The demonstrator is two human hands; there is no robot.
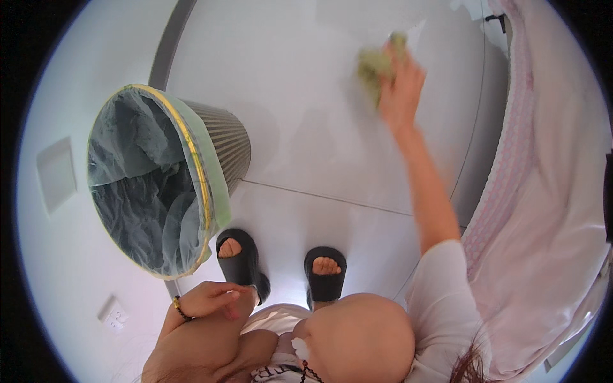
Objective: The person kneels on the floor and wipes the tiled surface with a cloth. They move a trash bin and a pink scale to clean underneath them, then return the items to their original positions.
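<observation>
My right hand (404,93) reaches out low over the white tiled floor (297,134) with its fingers closed around a crumpled green cloth (373,69). The cloth and fingers are blurred, and whether the cloth touches the tiles is hard to tell. My left hand (213,299) rests loosely by my bent left knee, holding nothing, with a beaded bracelet (181,309) on its wrist. Just beyond that hand is a grey ribbed waste bin (230,139). A translucent bag (143,220) lines it, and a yellow-and-green rim (194,158) goes round its mouth.
A pale pink bed cover (536,239) hangs along the right side. My feet, in black slides (326,273), stand between the bin and the bed. On the left, the white wall (96,62) carries a socket plate (115,316); a grey skirting strip (167,43) runs behind the bin.
</observation>
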